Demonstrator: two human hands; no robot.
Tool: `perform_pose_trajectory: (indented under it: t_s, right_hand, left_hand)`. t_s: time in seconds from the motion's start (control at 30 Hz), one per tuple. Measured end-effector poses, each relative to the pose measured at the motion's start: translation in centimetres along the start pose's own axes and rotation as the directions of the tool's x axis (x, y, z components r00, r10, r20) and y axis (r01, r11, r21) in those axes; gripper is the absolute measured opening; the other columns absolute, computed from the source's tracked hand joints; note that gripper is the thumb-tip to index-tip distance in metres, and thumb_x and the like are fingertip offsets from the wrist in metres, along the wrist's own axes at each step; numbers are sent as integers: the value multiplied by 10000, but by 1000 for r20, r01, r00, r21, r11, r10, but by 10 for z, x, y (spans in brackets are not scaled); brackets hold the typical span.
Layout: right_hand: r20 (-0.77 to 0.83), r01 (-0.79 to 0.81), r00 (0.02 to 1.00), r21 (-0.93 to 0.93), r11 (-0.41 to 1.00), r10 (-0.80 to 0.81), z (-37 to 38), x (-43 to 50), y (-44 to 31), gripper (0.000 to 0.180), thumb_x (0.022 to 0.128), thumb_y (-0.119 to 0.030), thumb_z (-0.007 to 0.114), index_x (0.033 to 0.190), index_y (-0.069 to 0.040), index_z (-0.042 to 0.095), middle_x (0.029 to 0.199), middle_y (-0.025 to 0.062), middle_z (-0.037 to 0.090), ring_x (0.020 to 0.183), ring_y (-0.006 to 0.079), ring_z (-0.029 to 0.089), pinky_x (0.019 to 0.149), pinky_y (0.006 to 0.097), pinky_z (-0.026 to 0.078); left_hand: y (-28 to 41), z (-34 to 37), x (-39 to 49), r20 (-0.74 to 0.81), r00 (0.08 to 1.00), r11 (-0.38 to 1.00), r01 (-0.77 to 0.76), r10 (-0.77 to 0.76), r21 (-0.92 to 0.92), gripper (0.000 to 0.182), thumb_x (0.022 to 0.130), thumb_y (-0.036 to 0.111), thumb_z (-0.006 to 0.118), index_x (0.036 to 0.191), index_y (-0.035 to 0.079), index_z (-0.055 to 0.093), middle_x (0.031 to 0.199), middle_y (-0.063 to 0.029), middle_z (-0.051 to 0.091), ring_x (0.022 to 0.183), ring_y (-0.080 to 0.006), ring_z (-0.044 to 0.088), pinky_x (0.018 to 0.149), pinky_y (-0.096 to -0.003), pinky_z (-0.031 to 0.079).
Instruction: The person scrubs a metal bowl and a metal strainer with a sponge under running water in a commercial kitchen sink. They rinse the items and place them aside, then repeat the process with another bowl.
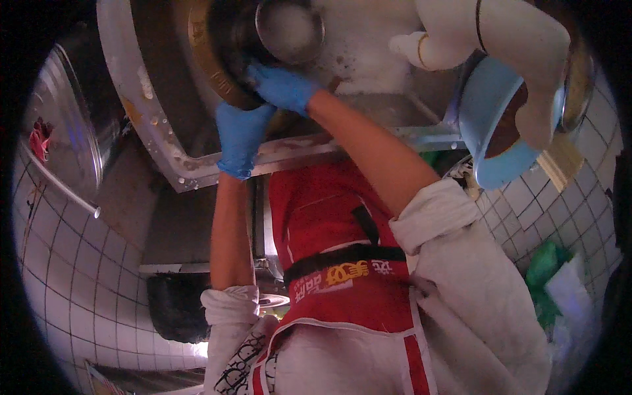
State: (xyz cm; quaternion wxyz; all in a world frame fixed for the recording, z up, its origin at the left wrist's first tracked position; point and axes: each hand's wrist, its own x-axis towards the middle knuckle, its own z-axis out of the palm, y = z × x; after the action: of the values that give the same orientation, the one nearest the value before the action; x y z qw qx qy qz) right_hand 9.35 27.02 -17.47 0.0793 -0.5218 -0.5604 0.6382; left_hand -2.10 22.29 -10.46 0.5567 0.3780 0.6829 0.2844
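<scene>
My left hand, in a blue glove, grips the near edge of a dark round vessel with a golden-brown outer band that bears raised marks. The vessel is tilted in a metal sink. My right hand, gloved too, reaches against the vessel's dark inner side; its fingertips are blurred, and I cannot tell whether they hold a cloth or pad. Just beyond it sits a round metal-rimmed bowl with whitish foam inside. Foamy water covers part of the sink to the right.
A pale, bent, pipe-like form overhangs the sink at the right, partly covering a light-blue plastic basin. Beside it is a tan bristled or ribbed piece. A metal tube juts out at left. Green sheeting lies at right by the tiles.
</scene>
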Motion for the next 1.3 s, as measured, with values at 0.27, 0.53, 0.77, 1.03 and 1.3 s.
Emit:
perform_pose_trajectory:
  t_s: [0.27,0.53,0.77,1.03,1.3]
  right_hand:
    - [105,-305,870,-654,692,483,-53,-26,81,576,997,-482,285,1440,-148,441,1434,178,475,1299,397,460,1113,446,335]
    - [103,-135,990,424,896,101,10,36,-15,600,1010,-483,317,1436,-72,414,1490,203,401,1344,394,409,1116,440,331]
    - [144,74,989,-260,963,-37,-9,-11,-6,590,1022,-453,259,1424,-50,414,1428,285,427,1273,443,465,1114,479,315]
    - [-6,142,989,-281,949,-150,19,30,7,509,1025,-338,354,1455,-65,366,1465,227,409,1259,448,479,1100,446,354]
    - [7,203,974,-482,852,-228,16,16,30,486,1019,-337,357,1448,-108,375,1477,209,405,1296,427,442,1078,441,386]
  left_hand:
    - [-8,-6,3,44,994,994,103,-102,-25,343,739,56,788,1054,-20,676,1020,-92,708,893,-183,662,809,-328,524]
    - [-7,0,2,21,999,999,-25,26,-38,307,761,80,757,1032,-39,678,961,-90,728,861,-175,676,773,-322,531]
    - [-6,-3,1,2,1000,1000,-14,14,-1,288,755,51,745,1023,-33,684,963,-84,728,867,-165,671,781,-313,528]
    - [-15,-5,9,-7,1000,1000,-18,18,1,304,745,60,755,1025,-34,684,987,-104,726,863,-168,679,783,-321,532]
    - [-13,-16,7,102,952,945,300,-289,-127,307,754,41,760,1031,-47,662,967,-101,711,836,-184,688,729,-316,559]
